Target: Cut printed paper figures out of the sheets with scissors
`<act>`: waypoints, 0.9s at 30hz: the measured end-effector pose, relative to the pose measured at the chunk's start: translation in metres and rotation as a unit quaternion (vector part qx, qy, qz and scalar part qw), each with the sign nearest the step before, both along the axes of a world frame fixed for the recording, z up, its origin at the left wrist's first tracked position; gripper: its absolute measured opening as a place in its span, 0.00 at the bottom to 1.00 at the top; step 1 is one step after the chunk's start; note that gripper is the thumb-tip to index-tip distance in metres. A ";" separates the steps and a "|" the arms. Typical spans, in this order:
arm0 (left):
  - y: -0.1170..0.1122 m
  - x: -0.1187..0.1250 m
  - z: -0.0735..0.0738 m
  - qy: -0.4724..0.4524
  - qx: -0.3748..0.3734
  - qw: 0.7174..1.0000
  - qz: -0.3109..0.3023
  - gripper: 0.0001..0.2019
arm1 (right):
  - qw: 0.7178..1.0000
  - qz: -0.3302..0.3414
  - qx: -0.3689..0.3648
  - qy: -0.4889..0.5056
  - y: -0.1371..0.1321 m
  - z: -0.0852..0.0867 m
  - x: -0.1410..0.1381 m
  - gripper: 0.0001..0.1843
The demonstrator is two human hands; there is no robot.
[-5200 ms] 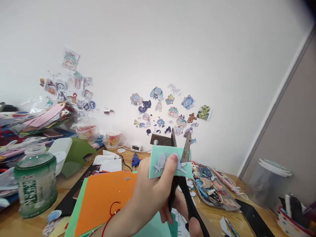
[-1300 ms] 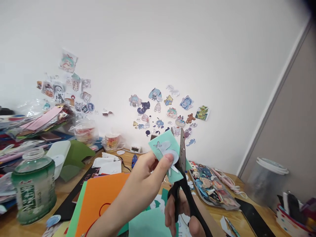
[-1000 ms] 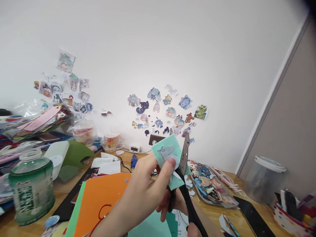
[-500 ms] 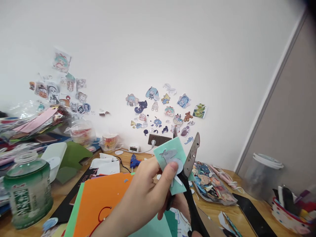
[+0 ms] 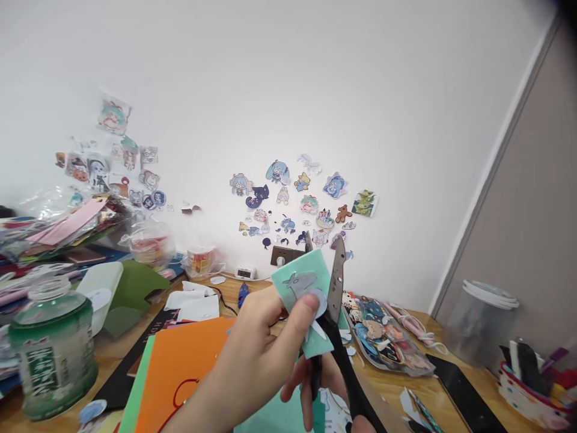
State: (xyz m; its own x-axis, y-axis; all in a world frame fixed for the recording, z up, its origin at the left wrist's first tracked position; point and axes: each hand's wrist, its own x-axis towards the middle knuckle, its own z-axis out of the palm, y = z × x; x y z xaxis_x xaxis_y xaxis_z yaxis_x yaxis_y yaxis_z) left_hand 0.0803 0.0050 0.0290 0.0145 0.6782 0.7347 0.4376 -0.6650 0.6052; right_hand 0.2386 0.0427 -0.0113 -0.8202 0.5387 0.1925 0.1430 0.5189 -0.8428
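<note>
My left hand (image 5: 264, 355) pinches a small mint-green foam piece (image 5: 301, 282) with a grey and white cut-out figure stuck on it, thumb pressed on the figure. My right hand (image 5: 318, 385), low and partly hidden behind the left, grips black-handled scissors (image 5: 336, 328). Their blades are partly apart and straddle the right side of the foam piece, held up in front of the wall.
Orange and green foam sheets (image 5: 184, 364) lie on the wooden desk below. A green bottle (image 5: 49, 349) stands at the left by cluttered piles. A sticker pack (image 5: 383, 343), a clear lidded tub (image 5: 484, 322) and a pen cup (image 5: 536, 385) sit at the right. Stickers (image 5: 306, 201) cover the wall.
The scissor blades swung wide apart half a second ago and have narrowed again on the foam piece. My left hand has turned the piece slightly; the view drifted a little.
</note>
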 end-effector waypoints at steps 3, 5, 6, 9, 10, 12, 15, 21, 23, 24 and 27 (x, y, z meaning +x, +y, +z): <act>-0.001 -0.001 0.004 -0.008 -0.001 1.000 -0.007 0.18 | 1.000 -0.007 -0.017 0.016 0.002 -0.005 -0.002 0.50; -0.002 -0.002 0.005 -0.008 -0.004 1.000 -0.014 0.17 | 0.999 -0.018 -0.025 0.019 0.002 -0.007 -0.002 0.49; -0.003 -0.003 0.005 -0.006 -0.003 1.000 -0.015 0.17 | 0.999 -0.024 -0.029 0.019 0.003 -0.008 -0.002 0.48; -0.006 -0.007 0.005 0.006 0.002 1.000 -0.005 0.17 | 0.999 -0.037 -0.036 0.011 0.003 -0.007 0.001 0.44; -0.007 -0.009 0.004 0.012 0.000 1.000 0.002 0.17 | 0.999 -0.039 -0.038 0.006 0.003 -0.005 0.003 0.43; -0.008 -0.013 0.004 0.025 -0.004 1.000 0.014 0.17 | 0.998 -0.038 -0.041 -0.004 0.002 -0.001 0.005 0.42; -0.011 -0.018 0.004 0.045 -0.012 0.999 0.018 0.18 | 0.999 -0.035 -0.039 -0.017 -0.001 0.005 0.008 0.42; -0.010 -0.025 0.010 0.016 -0.061 0.998 -0.030 0.20 | 0.997 -0.043 -0.052 -0.028 -0.004 0.006 0.011 0.42; -0.008 -0.026 0.011 -0.008 -0.067 0.997 -0.048 0.18 | 0.996 -0.048 -0.067 -0.026 -0.003 0.003 0.011 0.42; -0.008 -0.026 0.012 -0.020 -0.068 0.996 -0.048 0.17 | 0.996 -0.050 -0.074 -0.024 -0.003 0.002 0.010 0.42; -0.008 -0.023 0.013 -0.046 -0.057 0.997 -0.035 0.15 | 0.996 -0.041 -0.082 -0.016 -0.002 0.000 0.009 0.43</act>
State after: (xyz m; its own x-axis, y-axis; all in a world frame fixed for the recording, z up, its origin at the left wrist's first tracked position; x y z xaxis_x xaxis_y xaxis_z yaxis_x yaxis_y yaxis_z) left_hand 0.0570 -0.0027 0.0417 0.0013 0.7572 0.6532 0.3319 -0.6165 0.7140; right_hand 0.2472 0.0408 -0.0117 -0.7761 0.6267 0.0705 0.2078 0.3597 -0.9096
